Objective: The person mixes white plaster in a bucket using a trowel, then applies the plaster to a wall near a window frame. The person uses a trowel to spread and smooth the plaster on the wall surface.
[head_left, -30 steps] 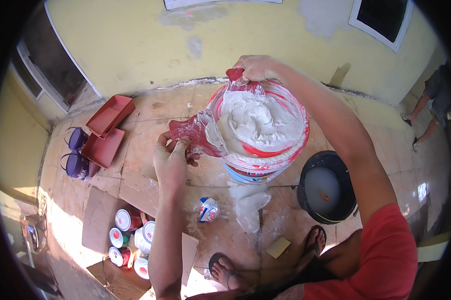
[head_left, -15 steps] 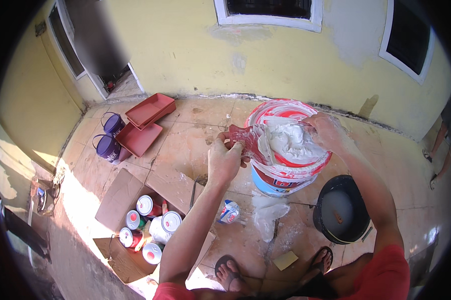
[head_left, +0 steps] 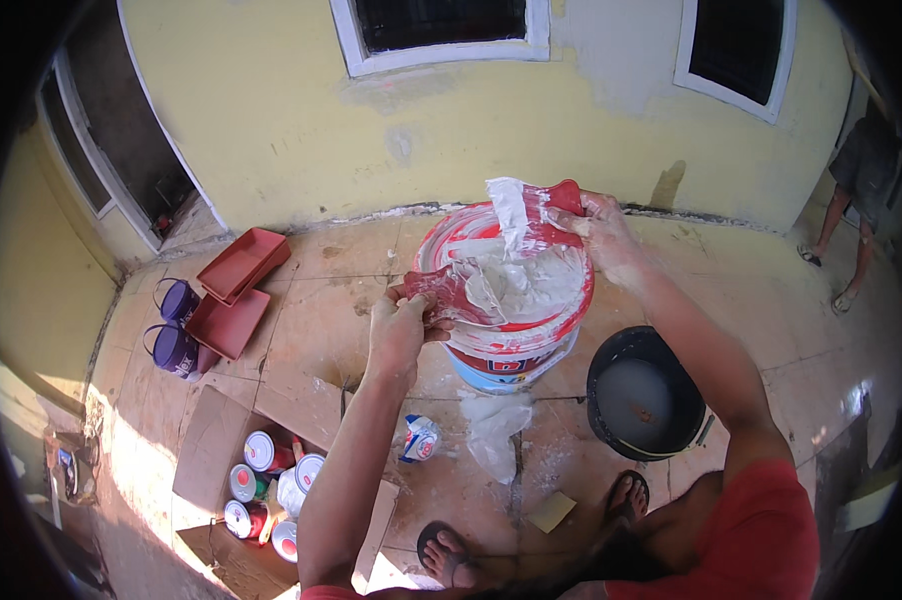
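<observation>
My left hand [head_left: 399, 328] is closed round the handle of a red putty knife [head_left: 449, 296], whose blade is smeared with white putty and lies over the left rim of a red-rimmed bucket [head_left: 511, 345]. A second red putty knife [head_left: 549, 225] is gripped in my right hand [head_left: 607, 240]. It is raised over the far side of the bucket, and a thick layer of white putty coats its blade edge. Soft white putty [head_left: 541, 285] fills the bucket's top, and the rim is caked with it.
A black pail [head_left: 611, 385] of cloudy water stands right of the bucket. Left are a cardboard box [head_left: 206, 430] of cans, red trays [head_left: 233, 325] and purple pails [head_left: 176, 345]. A plastic bag [head_left: 496, 440] lies in front. Another person [head_left: 856, 190] is at far right.
My right hand has lifted its putty knife out of the putty, with a load on the blade. The left putty knife stays at the bucket's left rim. The view has shifted right.
</observation>
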A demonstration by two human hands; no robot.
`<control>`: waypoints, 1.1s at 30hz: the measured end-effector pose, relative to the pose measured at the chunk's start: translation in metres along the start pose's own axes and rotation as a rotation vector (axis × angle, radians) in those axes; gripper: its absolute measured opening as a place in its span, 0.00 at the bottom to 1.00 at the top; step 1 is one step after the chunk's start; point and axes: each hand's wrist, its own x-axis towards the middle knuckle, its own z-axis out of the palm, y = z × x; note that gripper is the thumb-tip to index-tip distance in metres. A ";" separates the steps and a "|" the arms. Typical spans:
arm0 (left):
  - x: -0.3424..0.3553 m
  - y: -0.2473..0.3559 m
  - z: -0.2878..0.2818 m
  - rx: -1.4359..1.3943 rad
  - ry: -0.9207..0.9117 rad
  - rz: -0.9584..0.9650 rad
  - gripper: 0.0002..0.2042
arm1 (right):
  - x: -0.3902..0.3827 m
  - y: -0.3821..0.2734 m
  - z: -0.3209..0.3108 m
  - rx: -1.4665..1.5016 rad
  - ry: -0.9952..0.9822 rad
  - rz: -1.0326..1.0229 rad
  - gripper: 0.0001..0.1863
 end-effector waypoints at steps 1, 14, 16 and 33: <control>0.000 0.000 0.008 -0.040 -0.032 -0.044 0.10 | 0.001 0.008 -0.006 0.162 0.002 -0.018 0.11; 0.012 -0.016 0.054 -0.342 -0.184 -0.294 0.07 | -0.071 0.035 -0.011 -0.338 -0.152 -0.419 0.19; 0.011 -0.011 0.063 -0.372 -0.180 -0.267 0.06 | -0.071 0.062 -0.019 -0.387 -0.199 -0.685 0.24; 0.030 -0.019 0.041 -0.261 -0.219 -0.039 0.11 | -0.038 0.043 -0.051 0.678 0.018 0.178 0.13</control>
